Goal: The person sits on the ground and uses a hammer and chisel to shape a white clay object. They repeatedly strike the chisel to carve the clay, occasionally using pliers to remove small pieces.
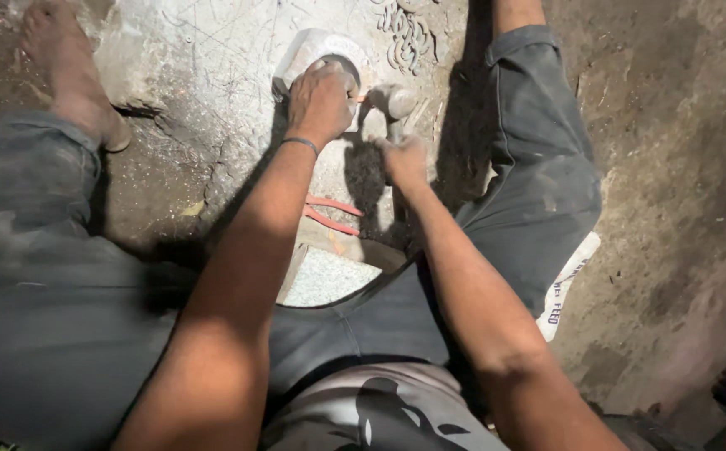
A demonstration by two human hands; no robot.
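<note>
My left hand (321, 100) is closed around a small chisel whose tip is mostly hidden; it rests against a pale carved stone block (317, 46) on a grey stone slab (212, 67). My right hand (403, 159) grips the handle of a hammer, whose metal head (396, 100) sits just right of my left hand, close to the chisel's end. A thin band circles my left wrist.
My bare left foot (66, 71) rests on the dirt floor at upper left, my knees spread either side in grey trousers. Several curved metal pieces (409, 33) lie beyond the hammer. Two red strips (333, 213) lie on a stone piece below my hands. A white sack (567, 280) lies under my right leg.
</note>
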